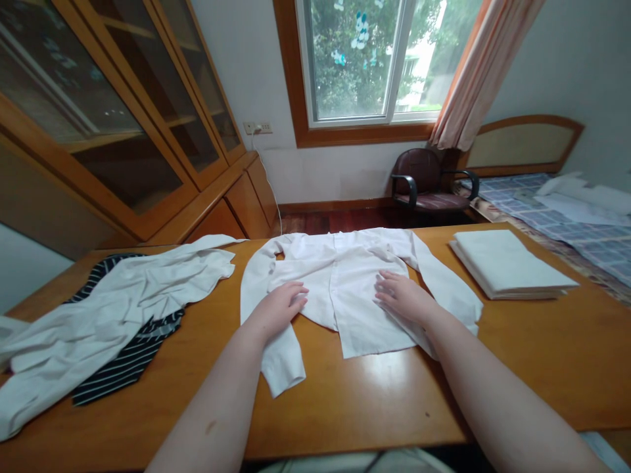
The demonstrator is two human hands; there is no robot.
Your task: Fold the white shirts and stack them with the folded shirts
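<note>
A white shirt (345, 276) lies spread front-up across the middle of a wooden table (542, 355), its sleeves trailing toward me on both sides. My left hand (280, 305) rests palm-down on the shirt's left side, fingers stretched flat. On the shirt's right side lies my right hand (401, 295), also flat with fingers extended. Neither hand holds anything.
A heap of white cloth over a dark striped garment (113, 315) covers the table's left end. A stack of folded white cloth (507, 263) sits at the right. Beyond the table stand a dark chair (426, 180), a bed (557, 210) and a wooden cabinet (123, 125).
</note>
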